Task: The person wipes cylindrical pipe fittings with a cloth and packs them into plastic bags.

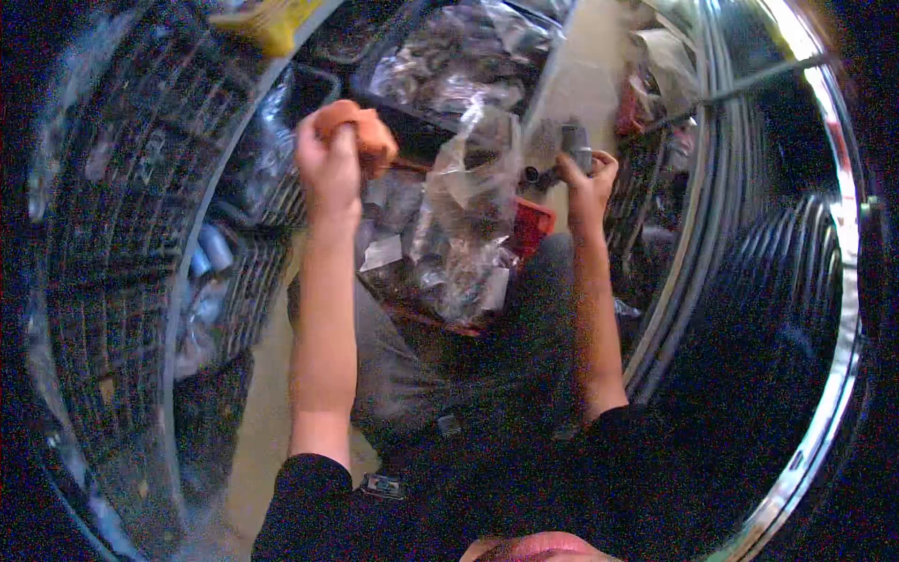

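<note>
My left hand (328,173) is closed around a crumpled orange cloth (361,136), raised at the left above the crates. On the right, my right hand (590,192) grips a dark grey, roughly cylindrical part (575,145), held upright between thumb and fingers. Its exact kind is blurred. Between my forearms and in front of my knees is a red crate (534,225) filled with clear plastic bags (459,267). One clear bag (482,155) stands up out of the heap, between my two hands.
Black wire racks or baskets (140,187) line the left side. A black bin (375,98) with more bagged items stands ahead. Metal rods or rails (716,187) curve along the right. Something yellow (272,23) shows at the upper left, and pale floor (257,431) below it.
</note>
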